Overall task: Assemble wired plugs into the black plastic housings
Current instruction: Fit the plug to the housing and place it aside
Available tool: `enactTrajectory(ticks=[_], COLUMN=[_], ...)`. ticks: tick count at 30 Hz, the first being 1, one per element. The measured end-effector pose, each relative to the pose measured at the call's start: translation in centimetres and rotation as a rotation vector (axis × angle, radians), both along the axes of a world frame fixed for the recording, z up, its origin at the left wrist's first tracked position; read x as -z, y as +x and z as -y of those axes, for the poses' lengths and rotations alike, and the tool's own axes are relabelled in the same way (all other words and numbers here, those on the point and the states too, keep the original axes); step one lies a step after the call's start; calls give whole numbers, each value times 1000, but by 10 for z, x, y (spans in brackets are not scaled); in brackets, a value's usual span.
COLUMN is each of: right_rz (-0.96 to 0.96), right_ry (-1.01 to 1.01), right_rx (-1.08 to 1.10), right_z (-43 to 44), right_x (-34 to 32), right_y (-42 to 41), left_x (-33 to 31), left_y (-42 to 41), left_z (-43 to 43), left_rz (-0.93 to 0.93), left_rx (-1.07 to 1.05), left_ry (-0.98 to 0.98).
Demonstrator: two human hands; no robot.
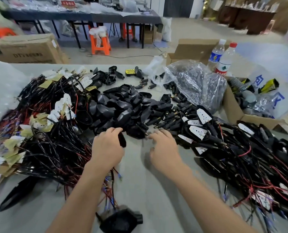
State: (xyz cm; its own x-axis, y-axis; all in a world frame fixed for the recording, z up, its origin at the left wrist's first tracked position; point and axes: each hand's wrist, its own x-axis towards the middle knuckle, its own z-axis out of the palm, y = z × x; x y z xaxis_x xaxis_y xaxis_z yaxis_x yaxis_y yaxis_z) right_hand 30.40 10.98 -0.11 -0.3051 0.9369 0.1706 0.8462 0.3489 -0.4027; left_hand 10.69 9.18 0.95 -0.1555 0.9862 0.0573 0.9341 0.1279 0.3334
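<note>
Glossy, wedge-shaped black plastic housings (123, 106) lie heaped mid-table, beside tangled red-and-black wired plugs (52, 148). The left hand (107, 148) curls its fingers around one dark, blurred piece, probably a housing. The right hand (164, 148) hovers with fingers spread and empty, fingertips just short of the heap.

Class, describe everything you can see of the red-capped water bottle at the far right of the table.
The red-capped bottle is clear plastic and stands upright at the table's far right edge. Its cap is on. A red and white label with a green mark wraps its lower part. It stands beside the blue-labelled bottle and behind a crinkled clear plastic bag that hides its base.
</note>
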Motion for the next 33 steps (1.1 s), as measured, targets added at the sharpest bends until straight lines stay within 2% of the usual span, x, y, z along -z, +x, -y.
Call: enactTrajectory(ticks=[2,5,7,9,14,16,17,19,21,23,26,31,32,33], right_rz=[46,62,162,173,147,13,-116,-477,-733,-794,-925,-913,-839,-736], right_ry=[2,-80,-92,-84,-73,1,-14,-244,-491,-527,-518,-594,-557,-490], right_rx=[41,229,241,203,89,114,119,63,-42,-112,-76,-116,-119,-103], right_z=[-11,-28,-34,-36,-28,-16,-8,9,23,31,32,26,24,22], right_x=[11,19,21,17,9,4,-2,-19,-34,-37,-35,-34,-33,-31], right_y=[-16,-26,-27,-25,-21,-27,-33,-49,-68,-83,-96,-105,-108,-112], left_x=[6,11,12,11,3,1,0,0,1,1,-3,-8,-7,-5], left_y=[-9,-19,-28,-35,-40,-37,-35,-31,-26,-19,-15,-33,-40,-48], left_z=[3,9,13,13,17,19,21,26,28,32,38,59,63,67], left_rz=[2,52,49,79,532,798,918,1080,1099,1165,1436,1807,1788,1688], left_rx=[10,-3,9,16,-123,-185,-214,-290,-359,-334,-232,-162,-150,-148], left_ry=[0,18,43,71,191,246,259,261,257,219,183,165,154,136])
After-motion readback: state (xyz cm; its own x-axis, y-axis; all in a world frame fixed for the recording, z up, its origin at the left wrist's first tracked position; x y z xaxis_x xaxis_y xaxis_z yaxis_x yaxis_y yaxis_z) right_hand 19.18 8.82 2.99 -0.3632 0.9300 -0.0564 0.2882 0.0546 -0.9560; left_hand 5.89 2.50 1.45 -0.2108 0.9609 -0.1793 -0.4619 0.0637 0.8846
